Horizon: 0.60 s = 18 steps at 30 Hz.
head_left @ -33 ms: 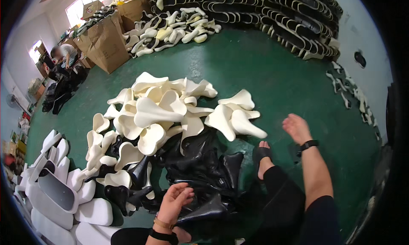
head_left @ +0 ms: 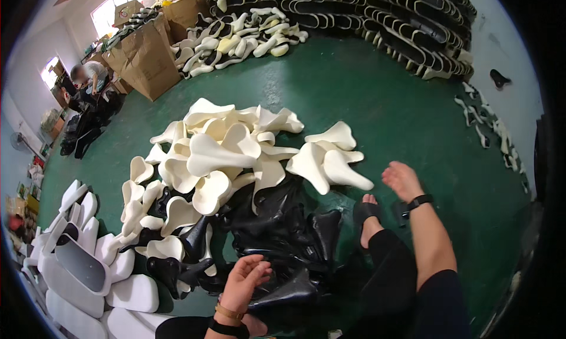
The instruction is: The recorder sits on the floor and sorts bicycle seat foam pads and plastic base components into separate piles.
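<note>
My left hand (head_left: pixel 247 278) hovers over the near edge of a heap of shiny black saddle covers (head_left: pixel 274 236), fingers loosely curled and apart from the thumb, holding nothing. Off to the right, my right hand (head_left: pixel 402 181) is open above the green floor, its fingers stretched out and empty. Just left of it lie a few cream bicycle-saddle foam pads (head_left: pixel 342 170), wide at one end and narrow at the other. Beyond the covers rises a larger pile of the same pads (head_left: pixel 221 154). Among its nearer pads are some black-covered saddles (head_left: pixel 162 271).
White flat padded pieces (head_left: pixel 132 293) are stacked at the left. Farther back stand a large cardboard box (head_left: pixel 141 65), a mound of mixed foam pieces (head_left: pixel 236 44) and stacked black racks (head_left: pixel 407 29). A person (head_left: pixel 91 79) sits at the far left. My sandalled foot (head_left: pixel 369 215) is near the covers.
My right hand has shifted slightly left and nearer to me. The left hand has barely moved. The view has swung a little, and the pads and covers lie as before.
</note>
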Each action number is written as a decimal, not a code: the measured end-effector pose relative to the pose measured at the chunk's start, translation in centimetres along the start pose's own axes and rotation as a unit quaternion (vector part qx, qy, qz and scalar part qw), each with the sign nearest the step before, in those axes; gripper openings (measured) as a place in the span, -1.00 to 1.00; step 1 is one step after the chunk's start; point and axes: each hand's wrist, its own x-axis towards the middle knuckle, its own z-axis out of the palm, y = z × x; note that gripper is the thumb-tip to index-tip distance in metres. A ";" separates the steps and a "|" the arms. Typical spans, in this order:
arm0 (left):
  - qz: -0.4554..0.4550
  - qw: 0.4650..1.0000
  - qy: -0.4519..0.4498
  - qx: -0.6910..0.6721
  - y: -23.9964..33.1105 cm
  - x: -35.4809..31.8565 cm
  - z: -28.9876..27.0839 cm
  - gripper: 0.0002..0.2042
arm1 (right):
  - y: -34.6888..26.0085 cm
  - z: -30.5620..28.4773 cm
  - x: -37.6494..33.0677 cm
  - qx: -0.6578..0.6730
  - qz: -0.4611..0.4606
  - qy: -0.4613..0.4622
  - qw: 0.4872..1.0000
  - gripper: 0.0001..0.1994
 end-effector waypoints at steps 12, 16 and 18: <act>-0.039 0.999 0.013 -0.006 -1.2 1.2 0.2 -0.81 | 22.5 9.1 9.7 0.055 0.069 0.129 0.988 -0.54; -0.019 0.999 0.029 0.026 -1.0 0.9 -0.3 -0.75 | 14.9 11.9 7.1 -0.380 -0.245 0.093 0.887 -0.67; 0.088 0.985 0.036 0.145 -1.9 0.7 -1.1 -0.69 | 10.0 13.8 4.0 -0.485 -0.435 -0.013 0.759 -0.69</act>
